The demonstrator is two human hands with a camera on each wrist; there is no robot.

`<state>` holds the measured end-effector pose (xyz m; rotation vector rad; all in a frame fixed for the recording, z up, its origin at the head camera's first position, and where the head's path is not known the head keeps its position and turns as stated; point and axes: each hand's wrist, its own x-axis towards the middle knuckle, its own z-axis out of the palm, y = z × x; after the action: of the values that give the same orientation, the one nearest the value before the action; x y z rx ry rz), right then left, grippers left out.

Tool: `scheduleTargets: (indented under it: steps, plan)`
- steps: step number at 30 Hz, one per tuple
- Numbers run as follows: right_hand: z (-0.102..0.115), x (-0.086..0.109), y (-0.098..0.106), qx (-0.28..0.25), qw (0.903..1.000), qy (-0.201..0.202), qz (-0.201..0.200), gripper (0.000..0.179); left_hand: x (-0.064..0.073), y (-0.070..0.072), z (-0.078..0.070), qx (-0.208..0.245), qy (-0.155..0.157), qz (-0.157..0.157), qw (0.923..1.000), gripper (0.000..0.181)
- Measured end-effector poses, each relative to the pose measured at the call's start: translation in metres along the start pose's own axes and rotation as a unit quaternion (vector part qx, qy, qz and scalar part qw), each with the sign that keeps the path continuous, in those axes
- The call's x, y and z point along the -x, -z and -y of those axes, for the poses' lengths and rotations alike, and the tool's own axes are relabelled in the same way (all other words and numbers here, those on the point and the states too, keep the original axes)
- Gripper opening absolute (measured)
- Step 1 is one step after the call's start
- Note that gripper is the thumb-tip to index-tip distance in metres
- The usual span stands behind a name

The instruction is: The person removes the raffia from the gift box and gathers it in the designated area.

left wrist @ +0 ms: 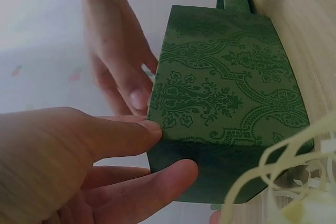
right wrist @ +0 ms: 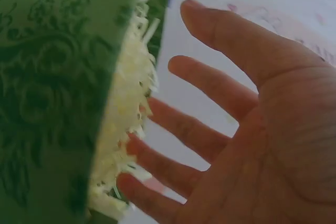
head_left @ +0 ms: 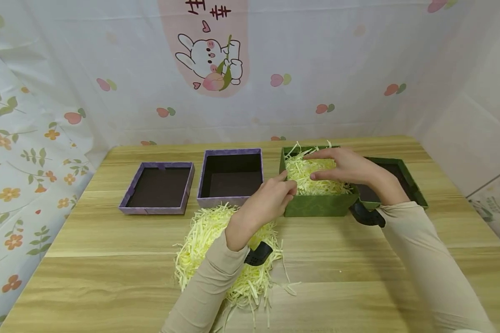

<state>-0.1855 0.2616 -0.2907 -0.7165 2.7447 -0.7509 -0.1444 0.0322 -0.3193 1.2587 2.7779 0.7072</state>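
Observation:
A green patterned box [head_left: 316,206] holds pale yellow shredded paper [head_left: 310,171] up near its rim. My left hand [head_left: 263,203] is at the box's front left corner. In the left wrist view, its thumb touches the rim and another finger lies along the side of the green box [left wrist: 226,82], fingers fairly straight. Over the box opening is my right hand [head_left: 350,165], fingers spread and thumb apart. The right wrist view shows fingertips of the right hand [right wrist: 236,114] at the shredded paper [right wrist: 123,124], with nothing gripped.
A loose heap of yellow shredded paper [head_left: 200,236] lies under my left forearm. Behind it stands a purple box [head_left: 221,201] with a dark interior, beside a shallow purple lid [head_left: 152,210]. A green lid [head_left: 418,196] lies right of the green box. A printed cloth [head_left: 296,55] hangs behind the table.

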Motion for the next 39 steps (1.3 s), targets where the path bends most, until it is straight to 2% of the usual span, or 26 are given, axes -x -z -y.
scheduleTargets:
  steps: [8, 18, 23, 26, 33, 39]
  plan:
    - [-0.001, -0.015, -0.01, 0.004, 0.9979, -0.023, 0.06, 0.068, 0.0, -0.001, 0.003, 0.002, -0.003, -0.007, 1.0, 0.005]
    - [0.004, -0.031, -0.023, 0.03, 0.9935, -0.028, 0.106, 0.069, 0.0, -0.001, 0.002, -0.004, -0.003, -0.014, 0.9999, 0.006]
    - [0.005, -0.034, -0.027, 0.056, 0.9898, -0.045, 0.123, 0.073, 0.001, -0.001, 0.002, 0.005, -0.01, -0.017, 0.9998, 0.006]
    - [0.003, -0.035, -0.029, 0.077, 0.9875, -0.04, 0.132, 0.073, 0.001, -0.001, 0.002, 0.007, -0.009, -0.018, 0.9998, 0.006]
    - [0.002, -0.037, -0.034, 0.077, 0.9823, -0.049, 0.163, 0.074, 0.001, -0.002, 0.002, 0.01, -0.006, -0.019, 0.9997, 0.006]
    - [0.001, -0.039, -0.038, 0.101, 0.9764, -0.066, 0.179, 0.078, 0.002, -0.004, 0.002, 0.013, -0.008, -0.025, 0.9996, 0.008]
